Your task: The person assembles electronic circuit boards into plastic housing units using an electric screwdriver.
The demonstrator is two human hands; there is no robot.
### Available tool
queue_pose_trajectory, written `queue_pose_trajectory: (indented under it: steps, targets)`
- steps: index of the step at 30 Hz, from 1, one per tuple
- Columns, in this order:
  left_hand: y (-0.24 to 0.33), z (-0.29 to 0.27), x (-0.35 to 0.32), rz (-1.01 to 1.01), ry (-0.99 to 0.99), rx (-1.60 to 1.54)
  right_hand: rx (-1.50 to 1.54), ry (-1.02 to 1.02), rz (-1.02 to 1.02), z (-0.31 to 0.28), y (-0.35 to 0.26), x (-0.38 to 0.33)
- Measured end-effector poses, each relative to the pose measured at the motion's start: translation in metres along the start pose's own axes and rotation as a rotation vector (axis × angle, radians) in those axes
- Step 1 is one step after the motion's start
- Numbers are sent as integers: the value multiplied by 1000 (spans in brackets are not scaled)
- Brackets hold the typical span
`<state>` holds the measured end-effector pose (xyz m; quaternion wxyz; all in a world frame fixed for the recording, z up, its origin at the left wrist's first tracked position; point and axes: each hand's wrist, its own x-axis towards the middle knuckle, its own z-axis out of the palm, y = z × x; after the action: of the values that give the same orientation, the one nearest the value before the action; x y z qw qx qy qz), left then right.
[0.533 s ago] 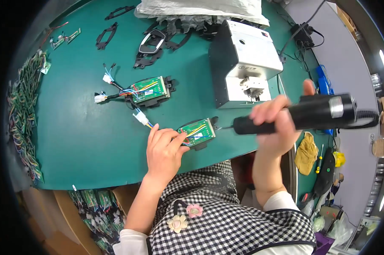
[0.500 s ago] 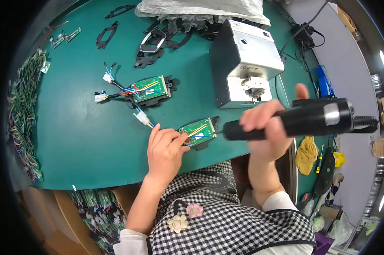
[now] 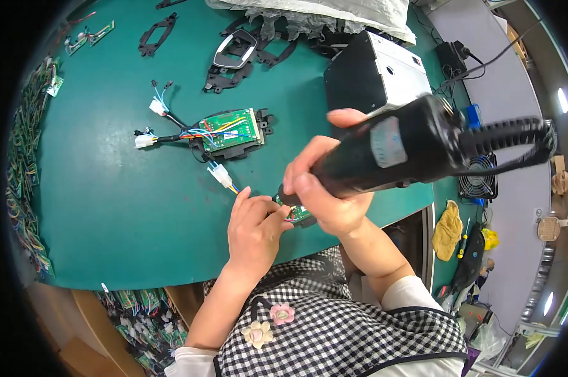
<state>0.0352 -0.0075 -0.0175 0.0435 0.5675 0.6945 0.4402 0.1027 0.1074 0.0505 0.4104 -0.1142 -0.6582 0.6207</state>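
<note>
My right hand (image 3: pixel 334 201) is wrapped round a black electric screwdriver (image 3: pixel 416 147), which slants down toward the left. Its narrow end covers part of a green circuit board (image 3: pixel 300 213) on a dark bracket; the tip itself is hidden. My left hand (image 3: pixel 256 232) grips that board's left edge between thumb and fingers, where its wires come out. A white connector (image 3: pixel 220 176) on those wires lies just beyond my left fingers. Farther back, a second circuit board (image 3: pixel 230 131) with coloured wires rests on its own black bracket.
A silver-and-black machine (image 3: pixel 384 69) stands at the back right, partly behind the screwdriver. Several black frames (image 3: pixel 229 78) lie at the back. Wired boards (image 3: pixel 26 157) are heaped along the left edge. A coiled cord (image 3: pixel 504 135) trails from the screwdriver. A tan glove (image 3: pixel 447 232) lies at right.
My right hand has brought the screwdriver left and tilted it, so its end moved from the board's right edge to over its left part. My left hand stays on the board.
</note>
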Motion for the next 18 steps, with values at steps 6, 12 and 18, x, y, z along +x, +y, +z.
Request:
queue_pose_trajectory:
  steps: [6, 12, 18]
  targets:
    - [0, -1, 3, -28, 1, -34, -153, -134, -38, 2, -4, 11]
    - [0, -2, 1, -37, -10, -28, -178, -162, -73, 1, 2, 17]
    - [3, -1, 4, -26, 17, -37, -215, -196, -100, 12, -2, 22]
